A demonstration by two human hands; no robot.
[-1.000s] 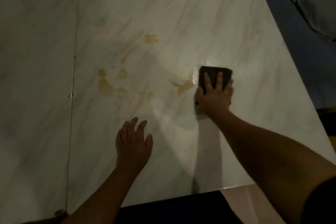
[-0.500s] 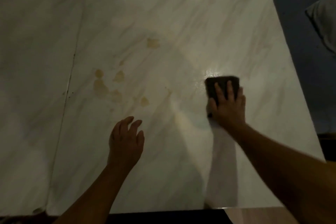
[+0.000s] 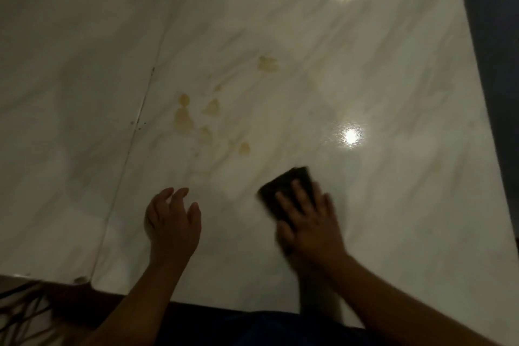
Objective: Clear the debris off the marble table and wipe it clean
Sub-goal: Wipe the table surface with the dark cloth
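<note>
A glossy white marble table fills the view. Several yellowish stains lie in its middle, with one more stain farther back. My right hand presses a dark cloth flat on the marble with straight fingers, to the right of and nearer than the stains. The hand and cloth are blurred by motion. My left hand rests on the marble to the left of the cloth, fingers loosely bent, holding nothing.
A seam runs down the table at the left, with a few dark specks beside it. The near table edge lies just below my wrists. Dark floor runs along the right edge. Lamp glare shines on the marble.
My right hand has slid the cloth toward me and to the left, nearer my left hand. The streak beside the cloth a second ago is gone. The view has shifted.
</note>
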